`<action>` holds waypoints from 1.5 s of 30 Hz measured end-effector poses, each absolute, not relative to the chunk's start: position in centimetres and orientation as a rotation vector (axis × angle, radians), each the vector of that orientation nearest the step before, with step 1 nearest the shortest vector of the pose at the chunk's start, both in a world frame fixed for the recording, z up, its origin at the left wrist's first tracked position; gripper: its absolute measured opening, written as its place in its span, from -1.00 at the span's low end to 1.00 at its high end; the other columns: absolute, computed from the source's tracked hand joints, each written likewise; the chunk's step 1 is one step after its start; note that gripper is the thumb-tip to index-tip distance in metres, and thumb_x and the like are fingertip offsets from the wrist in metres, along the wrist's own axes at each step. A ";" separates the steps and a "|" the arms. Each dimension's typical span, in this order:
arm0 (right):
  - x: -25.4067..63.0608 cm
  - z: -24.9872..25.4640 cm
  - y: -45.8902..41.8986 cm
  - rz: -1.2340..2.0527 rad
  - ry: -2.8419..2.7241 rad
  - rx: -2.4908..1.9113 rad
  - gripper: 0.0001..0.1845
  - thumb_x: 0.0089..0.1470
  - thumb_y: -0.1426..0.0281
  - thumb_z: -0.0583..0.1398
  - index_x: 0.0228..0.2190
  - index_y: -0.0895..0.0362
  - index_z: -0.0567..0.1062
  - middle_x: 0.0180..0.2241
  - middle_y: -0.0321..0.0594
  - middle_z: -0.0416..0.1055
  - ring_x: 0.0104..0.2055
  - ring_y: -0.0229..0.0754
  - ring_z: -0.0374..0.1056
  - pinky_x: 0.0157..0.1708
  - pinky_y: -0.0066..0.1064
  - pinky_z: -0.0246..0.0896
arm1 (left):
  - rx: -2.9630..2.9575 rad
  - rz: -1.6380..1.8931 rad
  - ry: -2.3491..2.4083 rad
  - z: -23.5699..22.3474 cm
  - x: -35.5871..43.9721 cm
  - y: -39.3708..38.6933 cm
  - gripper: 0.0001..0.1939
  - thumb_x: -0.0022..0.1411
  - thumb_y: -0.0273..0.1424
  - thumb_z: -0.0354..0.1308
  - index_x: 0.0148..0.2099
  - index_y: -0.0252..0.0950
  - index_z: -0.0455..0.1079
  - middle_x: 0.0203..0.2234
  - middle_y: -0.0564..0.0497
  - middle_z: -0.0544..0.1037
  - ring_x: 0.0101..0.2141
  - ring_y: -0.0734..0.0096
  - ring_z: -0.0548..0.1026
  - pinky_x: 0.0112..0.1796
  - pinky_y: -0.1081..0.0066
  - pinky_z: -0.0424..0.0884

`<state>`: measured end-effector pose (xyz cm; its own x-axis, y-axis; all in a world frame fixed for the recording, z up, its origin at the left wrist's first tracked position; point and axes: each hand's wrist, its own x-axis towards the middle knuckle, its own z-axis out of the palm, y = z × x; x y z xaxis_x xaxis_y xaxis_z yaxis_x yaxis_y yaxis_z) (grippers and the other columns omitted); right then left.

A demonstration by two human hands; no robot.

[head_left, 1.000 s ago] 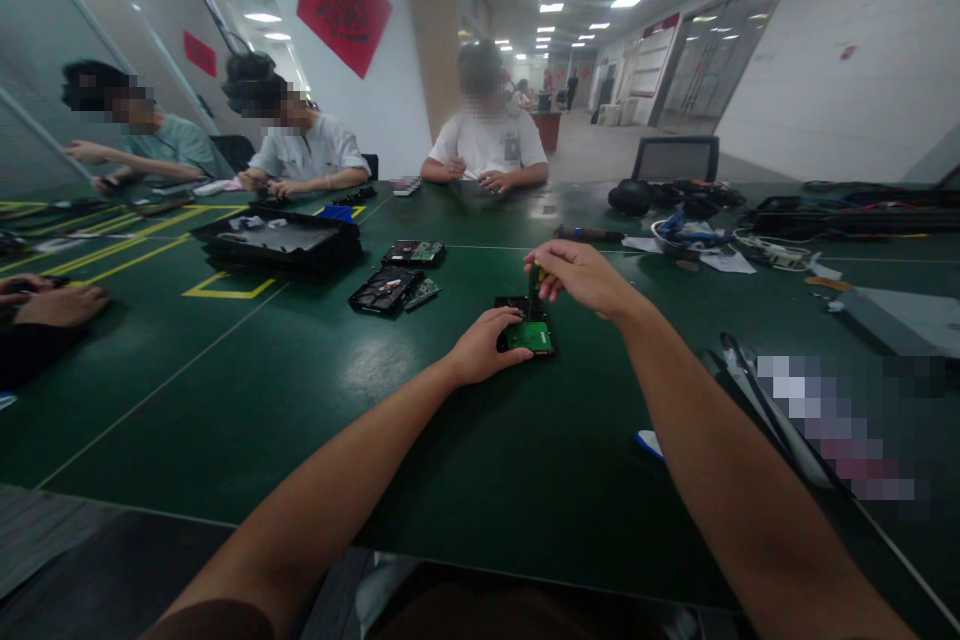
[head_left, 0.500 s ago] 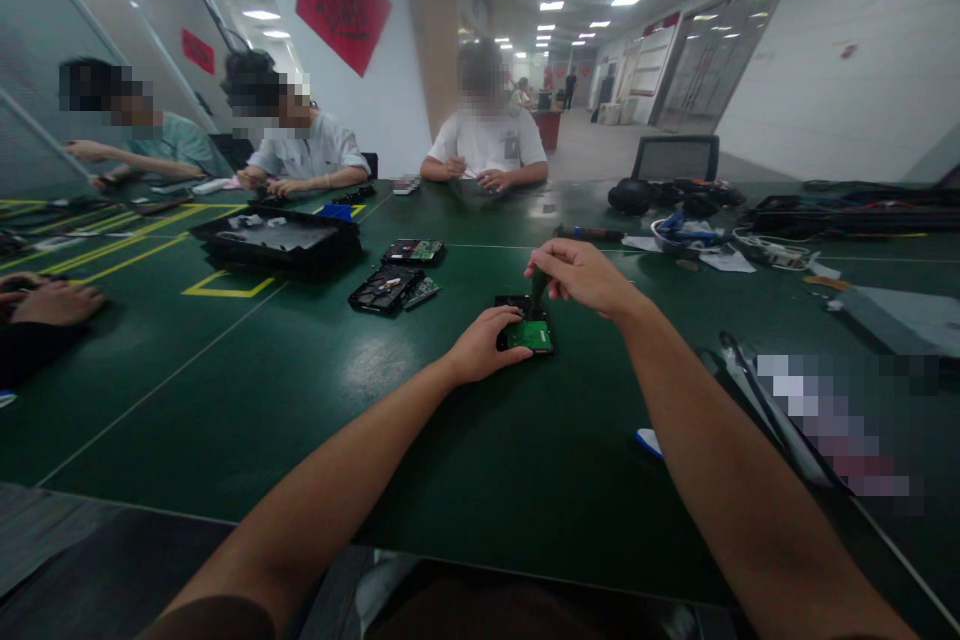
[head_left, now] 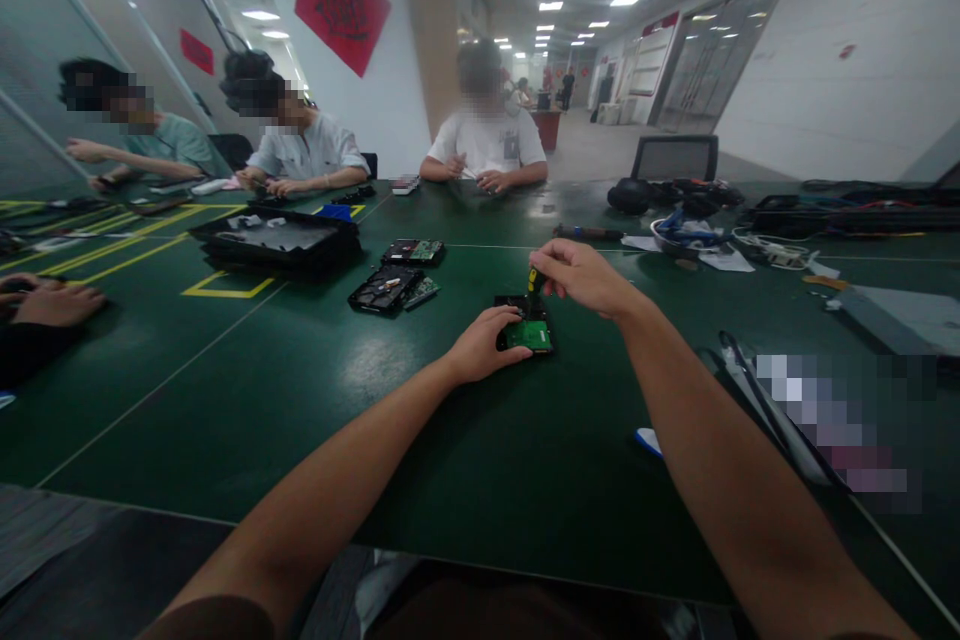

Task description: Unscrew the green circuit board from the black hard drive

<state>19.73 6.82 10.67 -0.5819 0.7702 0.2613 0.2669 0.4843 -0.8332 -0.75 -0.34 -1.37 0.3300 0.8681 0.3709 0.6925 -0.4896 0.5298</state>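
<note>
A hard drive (head_left: 531,335) lies on the green table in front of me, its green circuit board facing up. My left hand (head_left: 486,345) grips its left side, thumb along the near edge and fingers over the far left part. In my right hand (head_left: 577,272) is a screwdriver (head_left: 535,282) with a black and yellow handle, held upright between thumb and fingers. Its lower end points down at the far part of the drive; the tip is too small to make out.
Left of the drive lie an opened drive (head_left: 385,288), a loose circuit board (head_left: 421,293) and another drive (head_left: 413,251). A stack of black trays (head_left: 277,238) stands farther left. Cables and a bowl (head_left: 679,235) are at the right. Several people sit around the table.
The screwdriver's handle has turned in my right hand, so its yellow part now shows. My left hand and the hard drive have stayed in place.
</note>
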 end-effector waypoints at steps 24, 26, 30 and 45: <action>19.8 11.3 6.3 1.051 -2.112 -0.837 -0.77 0.22 0.19 0.20 -0.31 0.08 0.53 -0.41 -0.22 0.45 -0.46 -0.25 0.36 -0.55 -0.37 0.19 | 2.325 0.917 1.402 -1.4 -0.8 -0.3 -0.35 0.17 -0.08 0.34 0.22 -0.23 0.36 0.21 -0.17 0.41 0.25 0.04 0.33 0.26 0.02 0.27; 19.7 11.3 6.3 1.040 -2.114 -0.841 -0.77 0.22 0.20 0.19 -0.31 0.09 0.53 -0.40 -0.20 0.46 -0.47 -0.25 0.36 -0.56 -0.37 0.18 | 2.322 0.913 1.411 -1.4 -0.8 -0.3 -0.35 0.17 -0.08 0.34 0.23 -0.23 0.35 0.21 -0.17 0.41 0.25 0.05 0.33 0.26 0.02 0.27; 19.6 11.3 6.1 1.036 -2.119 -0.835 -0.77 0.21 0.20 0.18 -0.30 0.09 0.53 -0.33 -0.17 0.52 -0.47 -0.27 0.33 -0.57 -0.39 0.13 | 2.328 0.914 1.413 -1.4 -0.8 -0.3 -0.34 0.16 -0.06 0.34 0.22 -0.24 0.36 0.20 -0.17 0.42 0.24 0.05 0.34 0.25 0.02 0.28; 19.6 11.1 6.4 1.031 -2.074 -0.794 -0.75 0.22 0.17 0.21 -0.30 0.11 0.49 -0.24 -0.16 0.56 -0.51 -0.34 0.28 -0.51 -0.40 0.18 | 2.331 0.927 1.396 -1.6 -0.9 -0.3 -0.35 0.17 -0.07 0.34 0.22 -0.26 0.36 0.19 -0.18 0.42 0.23 0.07 0.34 0.26 0.07 0.28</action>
<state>19.56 6.39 11.12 -0.5831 0.7550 0.2999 0.2168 0.5004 -0.8382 -0.87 -0.29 -1.60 0.3307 0.8615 0.3852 0.6891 -0.4993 0.5251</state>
